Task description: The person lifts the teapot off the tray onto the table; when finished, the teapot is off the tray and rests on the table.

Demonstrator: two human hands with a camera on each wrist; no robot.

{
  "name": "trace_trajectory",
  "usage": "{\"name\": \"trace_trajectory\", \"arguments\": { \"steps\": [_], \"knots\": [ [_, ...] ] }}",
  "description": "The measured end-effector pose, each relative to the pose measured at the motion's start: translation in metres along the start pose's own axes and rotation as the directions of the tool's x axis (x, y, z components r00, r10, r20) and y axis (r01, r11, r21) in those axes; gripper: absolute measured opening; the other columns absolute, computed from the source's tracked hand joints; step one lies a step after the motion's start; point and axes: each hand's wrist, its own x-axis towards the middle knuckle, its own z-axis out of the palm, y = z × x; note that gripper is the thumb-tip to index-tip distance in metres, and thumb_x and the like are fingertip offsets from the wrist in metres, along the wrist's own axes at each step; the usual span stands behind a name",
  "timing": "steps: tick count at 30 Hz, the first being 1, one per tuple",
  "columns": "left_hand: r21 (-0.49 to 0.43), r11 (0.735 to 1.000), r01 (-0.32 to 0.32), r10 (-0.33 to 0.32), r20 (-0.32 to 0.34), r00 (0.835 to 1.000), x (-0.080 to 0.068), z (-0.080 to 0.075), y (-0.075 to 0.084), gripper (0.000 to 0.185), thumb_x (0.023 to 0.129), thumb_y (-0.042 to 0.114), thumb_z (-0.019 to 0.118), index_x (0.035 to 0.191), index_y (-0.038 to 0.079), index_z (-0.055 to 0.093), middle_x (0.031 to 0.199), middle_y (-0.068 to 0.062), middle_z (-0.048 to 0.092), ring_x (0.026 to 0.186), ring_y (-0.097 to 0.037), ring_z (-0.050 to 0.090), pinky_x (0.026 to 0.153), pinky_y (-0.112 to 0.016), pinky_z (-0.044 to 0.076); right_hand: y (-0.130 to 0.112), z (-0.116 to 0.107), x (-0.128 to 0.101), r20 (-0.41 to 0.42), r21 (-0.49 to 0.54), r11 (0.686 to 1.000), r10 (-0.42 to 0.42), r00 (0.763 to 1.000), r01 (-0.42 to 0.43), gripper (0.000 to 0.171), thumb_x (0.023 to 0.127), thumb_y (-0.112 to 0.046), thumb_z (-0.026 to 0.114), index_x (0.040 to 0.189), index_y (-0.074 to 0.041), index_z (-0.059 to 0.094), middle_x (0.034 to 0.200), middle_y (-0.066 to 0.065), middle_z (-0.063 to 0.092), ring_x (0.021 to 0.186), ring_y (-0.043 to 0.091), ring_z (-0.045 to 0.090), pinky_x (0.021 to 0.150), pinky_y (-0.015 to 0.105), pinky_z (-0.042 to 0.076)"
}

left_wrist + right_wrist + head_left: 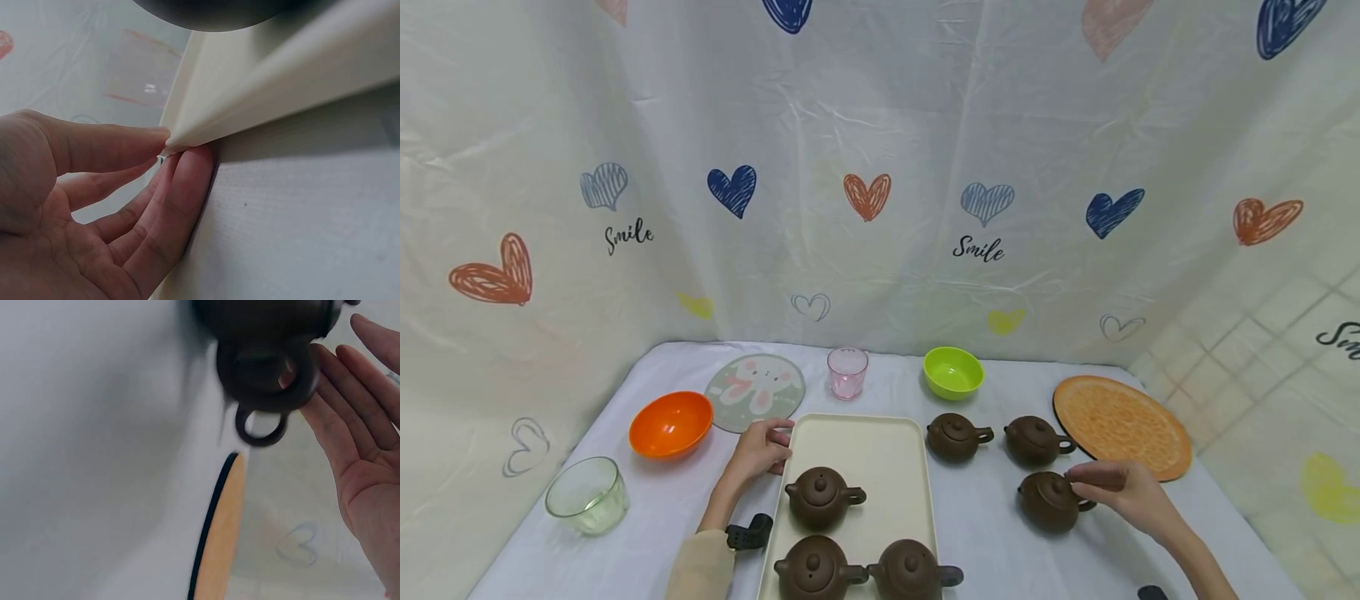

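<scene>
My left hand (760, 450) pinches the left rim of a cream tray (895, 492). In the left wrist view the thumb lies above the tray's edge (206, 119) and the fingers below it. Three dark brown teapots stand on the tray: one mid-left (820, 497), one front left (814, 569) and one front right (910, 571). My right hand (1123, 492) is beside another brown teapot (1048, 502) on the tablecloth. In the right wrist view its fingers are extended near the teapot handle (269, 394), thumb apart; whether they touch is unclear.
Two more brown teapots (955, 437) (1036, 440) stand right of the tray. Behind are a green bowl (953, 375), a pink glass (847, 375) and a rabbit mat (758, 387). An orange bowl (670, 425) and clear glass bowl (587, 497) lie left, an orange-brown round mat (1123, 425) right.
</scene>
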Motion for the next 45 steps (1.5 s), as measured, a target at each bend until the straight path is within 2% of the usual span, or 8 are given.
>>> {"name": "trace_trajectory", "arguments": {
  "steps": [5,7,14,22,28,32,38,45],
  "knots": [
    [-0.002,1.0,0.006,-0.006,-0.001,1.0,0.0,0.001,-0.001,0.046,0.076,-0.009,0.063,0.122,-0.003,0.06,0.089,-0.015,0.062,0.063,-0.018,0.062,0.053,-0.035,0.059,-0.031,0.015,0.012,-0.061,0.001,1.0,-0.028,0.998,0.028,0.025,0.084,-0.015,0.072,0.105,0.0,0.071,0.098,0.013,0.073,0.083,-0.001,0.067,0.07,0.019,0.056],
    [-0.002,1.0,0.007,-0.007,0.003,1.0,-0.001,0.001,0.0,0.046,0.076,-0.008,0.063,0.122,-0.003,0.06,0.089,-0.015,0.062,0.063,-0.018,0.062,0.054,-0.035,0.059,-0.043,0.025,0.02,-0.053,0.009,0.998,-0.054,0.997,0.055,0.024,0.084,-0.014,0.072,0.103,0.0,0.072,0.098,0.015,0.072,0.082,0.001,0.067,0.069,0.02,0.057],
    [-0.006,1.0,0.008,-0.008,-0.005,1.0,0.001,0.0,-0.002,0.047,0.076,-0.009,0.063,0.122,-0.003,0.06,0.088,-0.015,0.062,0.061,-0.018,0.062,0.052,-0.035,0.058,-0.074,0.074,0.052,0.057,0.077,0.988,-0.142,0.988,0.137,0.026,0.082,-0.014,0.074,0.102,0.003,0.072,0.095,0.014,0.073,0.082,0.01,0.07,0.07,0.02,0.058],
    [-0.007,1.0,0.007,-0.007,0.003,1.0,0.001,0.0,-0.001,0.046,0.076,-0.008,0.063,0.122,-0.003,0.06,0.088,-0.015,0.062,0.063,-0.019,0.062,0.053,-0.035,0.058,-0.097,0.124,0.074,0.152,0.086,0.965,-0.257,0.954,0.246,0.024,0.081,-0.015,0.075,0.097,0.003,0.073,0.09,0.009,0.074,0.08,0.014,0.07,0.068,0.019,0.057],
    [-0.004,1.0,0.0,0.0,0.002,1.0,0.001,-0.001,-0.001,0.046,0.076,-0.008,0.063,0.122,-0.004,0.06,0.089,-0.016,0.063,0.063,-0.019,0.062,0.053,-0.035,0.058,-0.117,0.148,0.083,0.217,0.083,0.955,-0.296,0.93,0.285,0.023,0.08,-0.015,0.076,0.095,0.003,0.074,0.09,0.009,0.074,0.08,0.012,0.07,0.068,0.019,0.057],
    [-0.001,1.0,0.0,0.0,-0.004,1.0,0.001,-0.001,-0.001,0.046,0.076,-0.008,0.063,0.122,-0.003,0.06,0.088,-0.015,0.062,0.062,-0.018,0.062,0.052,-0.035,0.058,-0.127,0.162,0.086,0.265,0.098,0.955,-0.296,0.918,0.28,0.022,0.079,-0.013,0.077,0.093,0.004,0.074,0.088,0.01,0.074,0.078,0.013,0.07,0.067,0.019,0.057],
    [-0.003,1.0,-0.006,0.006,-0.007,1.0,0.001,0.0,-0.001,0.046,0.076,-0.009,0.063,0.121,-0.004,0.061,0.086,-0.014,0.062,0.061,-0.018,0.061,0.051,-0.036,0.058,-0.133,0.177,0.085,0.333,0.132,0.961,-0.275,0.902,0.244,0.021,0.078,-0.012,0.078,0.093,0.002,0.074,0.088,0.008,0.074,0.077,0.007,0.069,0.067,0.017,0.056],
    [-0.007,1.0,0.001,-0.001,-0.005,1.0,0.001,0.0,-0.001,0.045,0.076,-0.008,0.063,0.121,-0.003,0.06,0.087,-0.014,0.062,0.062,-0.018,0.061,0.052,-0.035,0.058,-0.137,0.189,0.084,0.379,0.162,0.948,-0.315,0.87,0.272,0.018,0.078,-0.012,0.078,0.091,0.001,0.075,0.085,0.006,0.074,0.076,0.003,0.068,0.067,0.015,0.055]
  ]
}}
